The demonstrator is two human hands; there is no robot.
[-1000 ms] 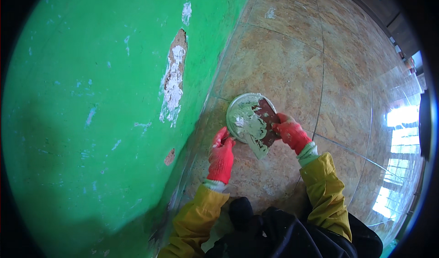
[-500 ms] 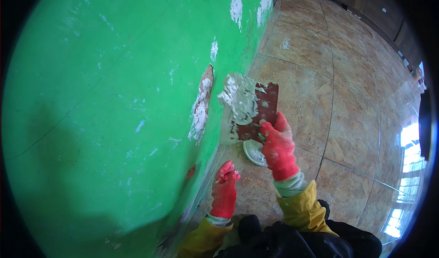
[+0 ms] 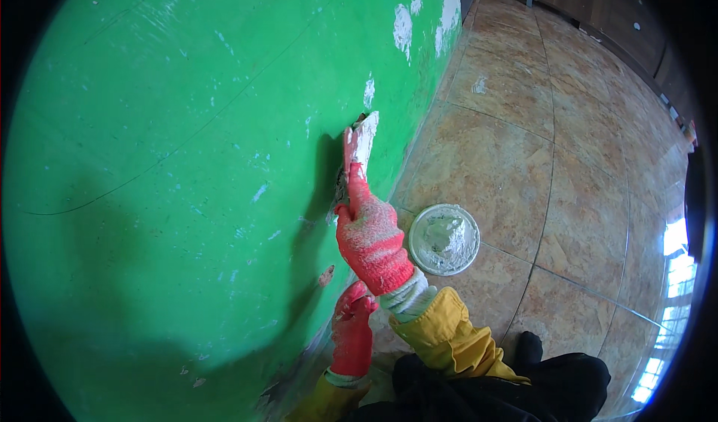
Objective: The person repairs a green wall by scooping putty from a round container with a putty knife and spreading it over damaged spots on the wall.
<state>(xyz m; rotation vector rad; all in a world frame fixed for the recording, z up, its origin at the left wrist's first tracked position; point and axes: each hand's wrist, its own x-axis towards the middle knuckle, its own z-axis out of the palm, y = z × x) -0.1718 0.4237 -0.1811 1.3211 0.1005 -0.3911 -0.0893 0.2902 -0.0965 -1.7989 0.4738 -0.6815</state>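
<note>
My right hand (image 3: 372, 242), in a red glove, is closed around a putty knife (image 3: 364, 139) with white filler on its blade. The knife is turned edge-on at the green wall (image 3: 187, 197), over a damaged patch (image 3: 340, 191). Most of that patch is hidden behind the knife and glove. Lower down, my gloved left hand (image 3: 352, 332) is held closed close to the wall; whatever its fingers hold, if anything, is hidden. On the floor to the right of my right hand sits a round white tub (image 3: 445, 239) with pale filler in it.
White filler patches (image 3: 403, 29) mark the wall farther along, with a small chip (image 3: 326, 275) lower down. Brown floor tiles (image 3: 508, 190) run along the wall's foot. Dark wooden furniture (image 3: 591, 3) stands at the far right. My dark-clothed legs (image 3: 479, 399) are at the bottom.
My right hand has moved left with the putty knife, from above the tub to the wall, turning the blade edge-on. The tub is now uncovered to view. My left hand sits slightly lower and farther left.
</note>
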